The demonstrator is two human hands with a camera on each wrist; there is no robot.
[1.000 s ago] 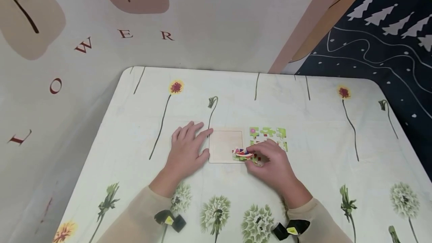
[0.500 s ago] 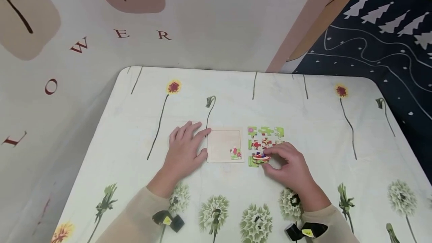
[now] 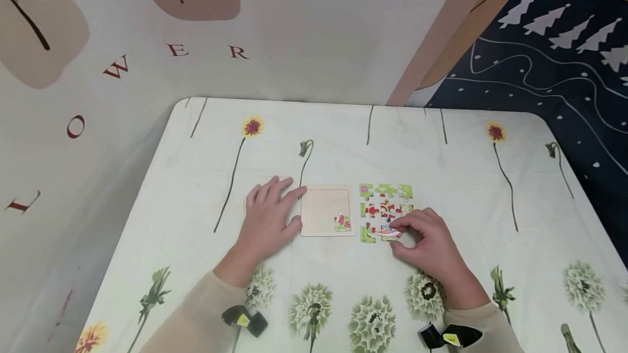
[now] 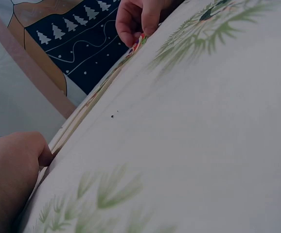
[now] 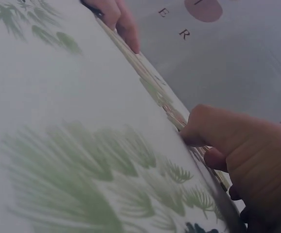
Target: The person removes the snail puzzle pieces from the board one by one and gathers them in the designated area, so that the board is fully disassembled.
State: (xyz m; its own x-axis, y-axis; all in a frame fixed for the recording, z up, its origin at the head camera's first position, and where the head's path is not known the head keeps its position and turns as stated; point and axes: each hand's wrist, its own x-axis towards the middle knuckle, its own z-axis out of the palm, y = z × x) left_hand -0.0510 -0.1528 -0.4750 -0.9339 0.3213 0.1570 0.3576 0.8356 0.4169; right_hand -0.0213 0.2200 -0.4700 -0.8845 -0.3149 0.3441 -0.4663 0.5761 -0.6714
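Observation:
My left hand (image 3: pixel 270 222) lies flat with fingers spread, thumb and forefinger touching the left edge of a square wooden puzzle tray (image 3: pixel 321 211). One puzzle piece (image 3: pixel 343 223), pink, white and green, sits in the tray's lower right corner. To the right of the tray, my right hand (image 3: pixel 429 241) pinches a colourful puzzle piece (image 3: pixel 388 232) between thumb and forefinger, low over the bottom row of loose pieces. That piece is slightly blurred. In the left wrist view the right hand's fingertips (image 4: pixel 150 24) close on a coloured edge.
Several loose puzzle pieces (image 3: pixel 386 190) lie in rows right of the tray, some partly hidden by the right hand. A white flower-print cloth (image 3: pixel 314 282) covers the table. A pale wall (image 3: pixel 314 42) with letters rises behind it.
My right hand has moved right from the tray's lower right corner to the loose pieces, carrying a piece. The piece in the corner came into full view. My left hand has stayed by the tray.

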